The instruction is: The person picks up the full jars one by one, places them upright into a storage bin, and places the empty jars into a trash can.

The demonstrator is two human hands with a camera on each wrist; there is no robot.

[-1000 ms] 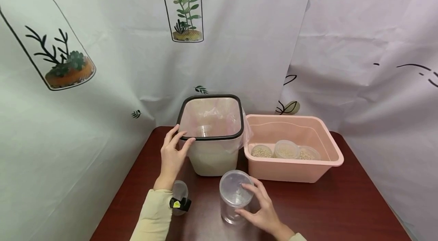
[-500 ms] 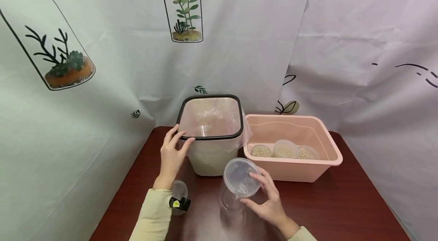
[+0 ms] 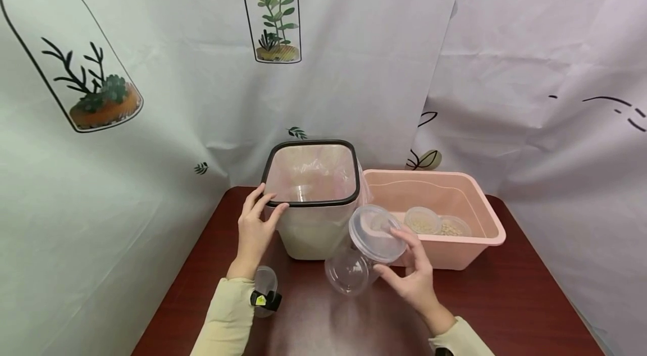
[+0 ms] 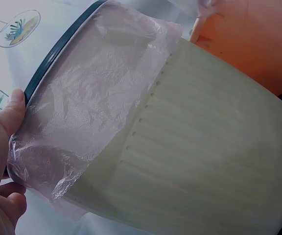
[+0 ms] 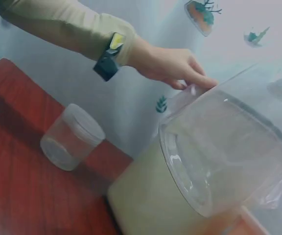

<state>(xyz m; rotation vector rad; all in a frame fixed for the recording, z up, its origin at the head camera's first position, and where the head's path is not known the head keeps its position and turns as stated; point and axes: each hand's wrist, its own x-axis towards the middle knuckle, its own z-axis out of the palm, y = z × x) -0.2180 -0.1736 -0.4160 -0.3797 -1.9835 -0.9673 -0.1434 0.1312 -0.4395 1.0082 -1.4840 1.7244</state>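
My right hand (image 3: 417, 277) holds a clear lidded plastic jar (image 3: 349, 274) by its lid end. The jar is tilted above the table, its base toward the left, and it looks empty. In the right wrist view, the jar's see-through base (image 5: 219, 147) fills the right side. My left hand (image 3: 255, 232) pinches the black rim of a pale trash bin (image 3: 308, 232), which is lined with a thin pink bag (image 4: 97, 83). Some clear object (image 3: 301, 194) shows inside the bin, its kind unclear. Another clear jar (image 3: 265, 280) stands beside my left forearm, partly hidden.
A pink plastic basin (image 3: 445, 252) stands right of the bin. Inside it are lidded tubs (image 3: 423, 221) of small pale beans or beads. Everything stands on a dark red table (image 3: 505, 305). A printed cloth (image 3: 354, 64) hangs behind.
My right hand has lifted the jar off the table, moving it up and to the right and tilting it. One tub in the basin is now hidden behind it. My left hand has stayed put.
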